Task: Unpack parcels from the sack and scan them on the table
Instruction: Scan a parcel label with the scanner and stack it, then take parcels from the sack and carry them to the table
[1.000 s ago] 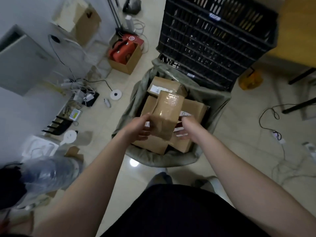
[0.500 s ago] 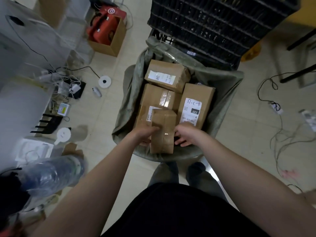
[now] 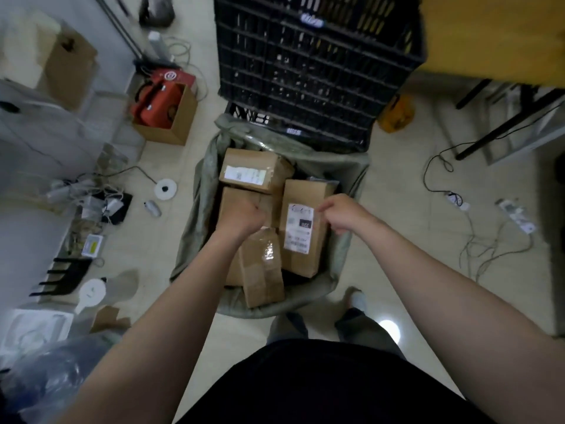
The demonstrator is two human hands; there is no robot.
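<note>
Over the sack (image 3: 195, 228), left hand (image 3: 241, 215): fingers curled at the taped box's (image 3: 263, 270) far end; grip unclear.
Right hand (image 3: 339, 214): fingers slack, empty, beside the labelled box (image 3: 301, 234).
Taped box: leaned on the sack's near rim, seemingly ready for lifting.

**Hidden grip, unreadable label**

The fingers of the left hand (image 3: 241, 217) are curled out of sight, so a grip on the taped box (image 3: 263, 267) cannot be confirmed. The print on the labelled box (image 3: 301, 228) is blurred. The crate (image 3: 318, 71) is cut off by the top edge.
</note>
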